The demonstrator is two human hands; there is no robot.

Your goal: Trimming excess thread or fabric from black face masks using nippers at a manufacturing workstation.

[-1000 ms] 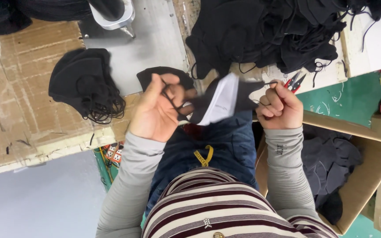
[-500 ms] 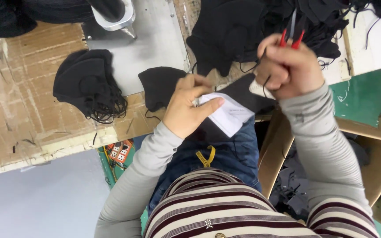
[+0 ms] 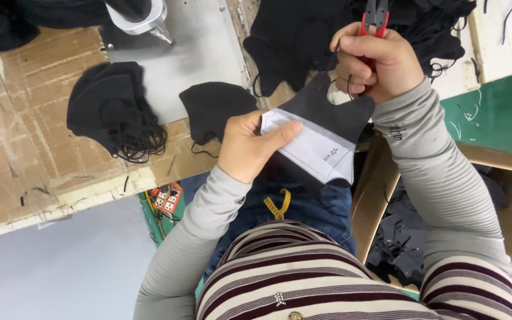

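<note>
Clearly soft and very light, the face mask [image 3: 321, 127] looks limp enough to fold under its own weight, so it is best pinched at an edge, as it is now. It is black outside, with a pale grey lining turned up and showing a stitched border. It hangs between both hands above the person's lap. The left hand [image 3: 250, 148] is closed on the mask's lower edge, thumb pressed over the lining. The right hand [image 3: 374, 59] is clenched around red-handled snips [image 3: 376, 18] and also pinches the mask's upper corner and its thin ear loop. Beyond them, a single black mask [image 3: 214, 109] and a small stack of masks [image 3: 111, 112] lie on the cardboard-covered table [image 3: 25, 124]; an open cardboard box [image 3: 499, 195] stands at the right.
</note>
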